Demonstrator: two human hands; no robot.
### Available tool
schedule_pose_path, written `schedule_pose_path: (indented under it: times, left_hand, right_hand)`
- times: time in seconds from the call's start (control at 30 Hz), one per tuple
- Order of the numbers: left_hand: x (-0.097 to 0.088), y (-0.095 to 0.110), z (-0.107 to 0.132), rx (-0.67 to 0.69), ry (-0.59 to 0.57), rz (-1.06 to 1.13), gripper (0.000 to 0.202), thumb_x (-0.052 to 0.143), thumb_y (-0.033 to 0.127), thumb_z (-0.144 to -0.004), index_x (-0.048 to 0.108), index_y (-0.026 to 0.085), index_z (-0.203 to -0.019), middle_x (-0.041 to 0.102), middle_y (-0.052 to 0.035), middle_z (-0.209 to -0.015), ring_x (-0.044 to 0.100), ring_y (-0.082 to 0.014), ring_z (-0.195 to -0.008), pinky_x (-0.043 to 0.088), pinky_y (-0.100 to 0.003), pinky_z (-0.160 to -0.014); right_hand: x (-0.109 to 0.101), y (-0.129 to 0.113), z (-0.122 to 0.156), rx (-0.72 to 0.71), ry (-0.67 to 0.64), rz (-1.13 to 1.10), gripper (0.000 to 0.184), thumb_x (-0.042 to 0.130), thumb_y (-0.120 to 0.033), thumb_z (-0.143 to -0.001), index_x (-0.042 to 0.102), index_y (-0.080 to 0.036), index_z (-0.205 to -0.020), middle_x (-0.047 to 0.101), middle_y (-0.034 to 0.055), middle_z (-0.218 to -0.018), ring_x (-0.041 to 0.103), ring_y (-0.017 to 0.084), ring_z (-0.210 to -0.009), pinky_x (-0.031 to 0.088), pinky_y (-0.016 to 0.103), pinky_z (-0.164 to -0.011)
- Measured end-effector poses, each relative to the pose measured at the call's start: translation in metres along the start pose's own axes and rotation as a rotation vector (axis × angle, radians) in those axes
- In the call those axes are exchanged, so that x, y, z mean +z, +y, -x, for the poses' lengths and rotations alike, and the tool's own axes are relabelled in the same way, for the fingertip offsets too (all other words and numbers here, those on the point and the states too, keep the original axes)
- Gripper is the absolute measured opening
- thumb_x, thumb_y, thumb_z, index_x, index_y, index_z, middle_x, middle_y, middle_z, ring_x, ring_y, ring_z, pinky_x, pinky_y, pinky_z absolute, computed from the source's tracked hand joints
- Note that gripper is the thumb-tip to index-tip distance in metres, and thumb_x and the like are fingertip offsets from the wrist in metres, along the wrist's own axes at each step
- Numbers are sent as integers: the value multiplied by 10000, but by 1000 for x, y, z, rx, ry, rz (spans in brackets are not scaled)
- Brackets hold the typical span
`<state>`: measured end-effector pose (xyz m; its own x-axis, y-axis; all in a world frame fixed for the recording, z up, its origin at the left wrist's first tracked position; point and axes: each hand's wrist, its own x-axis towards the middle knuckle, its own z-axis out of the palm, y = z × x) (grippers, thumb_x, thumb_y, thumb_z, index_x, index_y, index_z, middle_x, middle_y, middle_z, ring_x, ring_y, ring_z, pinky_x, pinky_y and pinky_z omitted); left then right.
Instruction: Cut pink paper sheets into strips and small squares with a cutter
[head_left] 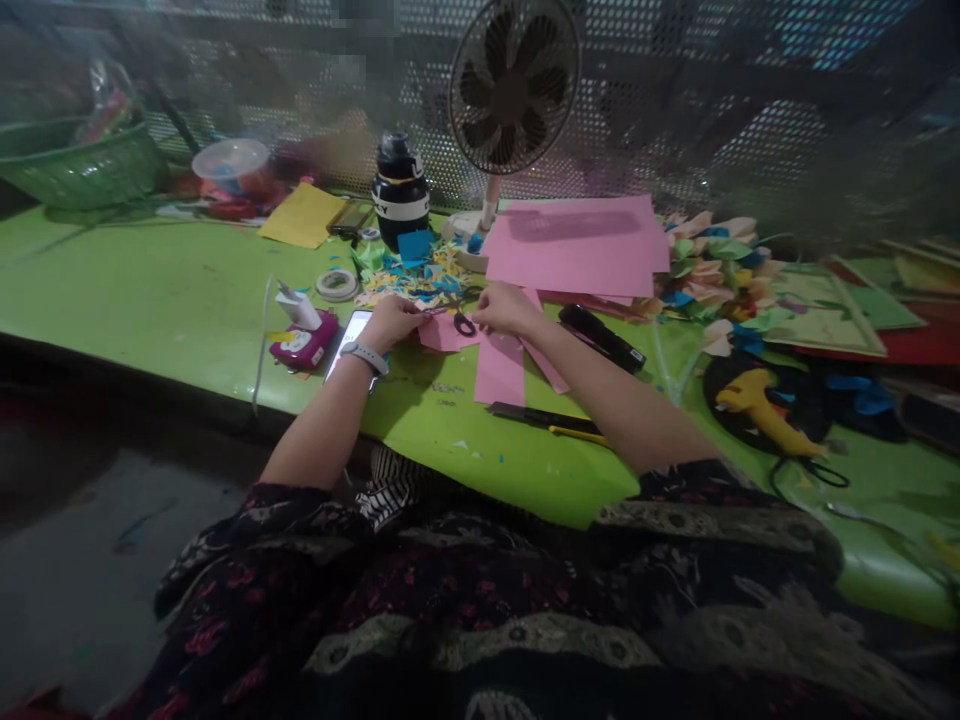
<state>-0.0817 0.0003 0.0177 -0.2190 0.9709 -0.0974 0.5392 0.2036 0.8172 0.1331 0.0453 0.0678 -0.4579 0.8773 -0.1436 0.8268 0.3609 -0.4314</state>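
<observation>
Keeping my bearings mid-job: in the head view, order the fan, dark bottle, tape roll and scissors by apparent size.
1. Fan
2. Dark bottle
3. Tape roll and scissors: too alike to rank.

A green bench (150,270) spans the room, a soft sheen on its surface. Behind its far edge rises a grey perforated panel (645,130) (dim, blurred shapes show through the holes), crossed by a plain horizontal band (697,67). Beyond the near edge's left part lies a dark grey floor (97,530). The light is low, with bluish patches (847,40) above the far edge's right end.
</observation>
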Motion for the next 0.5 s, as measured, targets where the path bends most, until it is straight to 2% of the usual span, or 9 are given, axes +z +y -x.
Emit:
schedule_pose_path:
  times: [0.13,0.27,0.37,0.5]
  left_hand:
    - [1,2,1,-1,32,-21,224,775,274,-775,676,164,-608,526,25,-456,472,-122,-477,312,-233,-484]
    - [-1,5,6,-52,4,82,144,778,259,-757,710,154,-686,583,12,-512,532,-134,-500,370,-231,-500]
    - [-1,5,7,-78,-47,193,101,775,206,-741,696,155,-704,624,5,-560,561,-127,-513,421,-231,-525]
    - [5,4,5,-51,0,190,125,804,180,-734,682,168,-757,662,-2,-638,599,-134,-563,464,-239,-569]
  right_hand:
    - [2,-8,3,35,-58,100,199,694,-292,-861,774,-144,-755,788,127,-803,753,264,-820,556,297,-724]
    - [3,-12,5,45,-26,122,174,715,-265,-843,788,-125,-915,795,139,-863,754,277,-881,563,300,-742]
    - [2,-8,1,15,-36,78,126,747,-210,-808,789,-123,-888,793,133,-836,757,286,-889,573,312,-778]
    - [3,-2,-4,-30,6,-13,43,768,-175,-780,782,-135,-775,772,120,-737,761,295,-852,586,350,-816]
